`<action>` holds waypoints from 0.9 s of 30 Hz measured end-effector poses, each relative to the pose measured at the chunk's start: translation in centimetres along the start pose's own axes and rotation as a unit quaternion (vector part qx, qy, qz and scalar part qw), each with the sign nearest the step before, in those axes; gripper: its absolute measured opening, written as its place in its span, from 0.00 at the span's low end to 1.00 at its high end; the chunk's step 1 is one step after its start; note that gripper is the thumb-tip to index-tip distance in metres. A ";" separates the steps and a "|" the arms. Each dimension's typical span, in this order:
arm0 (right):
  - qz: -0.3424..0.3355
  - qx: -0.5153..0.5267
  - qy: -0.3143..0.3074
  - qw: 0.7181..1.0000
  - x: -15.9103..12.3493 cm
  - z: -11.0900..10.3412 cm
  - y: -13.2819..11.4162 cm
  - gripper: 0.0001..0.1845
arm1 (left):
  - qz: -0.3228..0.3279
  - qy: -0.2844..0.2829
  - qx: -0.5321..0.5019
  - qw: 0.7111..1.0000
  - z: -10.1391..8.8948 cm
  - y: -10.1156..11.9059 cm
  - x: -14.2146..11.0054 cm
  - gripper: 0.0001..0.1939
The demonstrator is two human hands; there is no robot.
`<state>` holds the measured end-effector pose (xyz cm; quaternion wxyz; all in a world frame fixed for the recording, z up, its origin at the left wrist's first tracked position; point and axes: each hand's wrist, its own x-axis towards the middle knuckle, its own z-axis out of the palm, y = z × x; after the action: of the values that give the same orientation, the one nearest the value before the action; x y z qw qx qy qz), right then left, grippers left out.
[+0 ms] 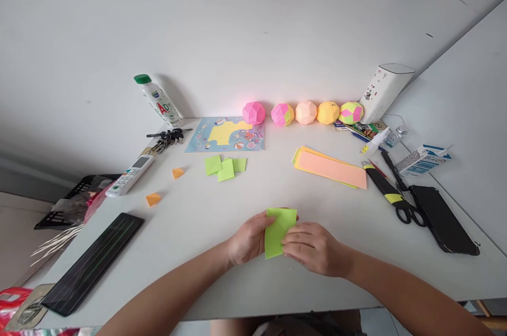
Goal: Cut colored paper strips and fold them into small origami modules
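Between my two hands, above the near middle of the table, is a green sheet of paper [277, 238], upright and longer than wide. My left hand [249, 237] grips its left side, thumb across the front. On the right side, the curled fingers of my right hand [312, 246] press against the paper's edge. Several green folded paper squares [226, 170] lie overlapping farther back. Two small orange folded paper pieces, one nearer [153, 198] and one farther [178, 173], rest to the left. A stack of pink, orange and green paper strips [330, 167] lies at the right.
Several faceted paper balls [306, 112] line the wall beside a blue picture card [198, 138]. A bottle [160, 101], keys [168, 138], a remote [130, 175] and a dark panel [95, 262] are left. Right are scissors [390, 193], a phone [446, 220], glue [374, 143] and a white box [423, 160].
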<state>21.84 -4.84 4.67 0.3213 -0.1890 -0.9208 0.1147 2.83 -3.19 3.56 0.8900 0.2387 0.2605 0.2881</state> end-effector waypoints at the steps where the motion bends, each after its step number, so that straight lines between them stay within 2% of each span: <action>1: 0.023 0.031 0.004 0.999 -0.1 0.2 0.0 0.07 | 0.004 0.011 0.003 1.000 0.0 -0.1 0.0 0.19; 5: 0.155 0.121 0.035 0.980 -0.1 0.5 0.1 0.08 | -0.004 0.024 0.013 1.000 -0.1 -0.5 -0.1 0.17; 8: 0.218 0.108 0.074 0.967 -0.1 0.5 0.2 0.09 | 0.006 0.005 0.008 1.000 -0.1 -0.7 -0.1 0.16; 11: 0.241 0.075 0.098 0.963 -0.2 0.6 0.4 0.09 | 0.016 -0.023 0.007 1.000 -0.1 -0.8 0.0 0.17; 16: 0.269 0.089 0.121 0.951 -0.3 0.7 0.5 0.08 | 0.006 -0.057 0.000 0.998 -0.1 -0.9 -0.1 0.18; 27: 0.331 0.153 0.121 0.923 0.0 0.5 0.3 0.07 | -0.017 -0.123 -0.004 0.992 -0.1 -0.6 -0.2 0.23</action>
<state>21.55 -4.61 4.17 0.3994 -0.4438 -0.7309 0.3305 2.85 -3.76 3.23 0.9210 0.2643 0.1518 0.2427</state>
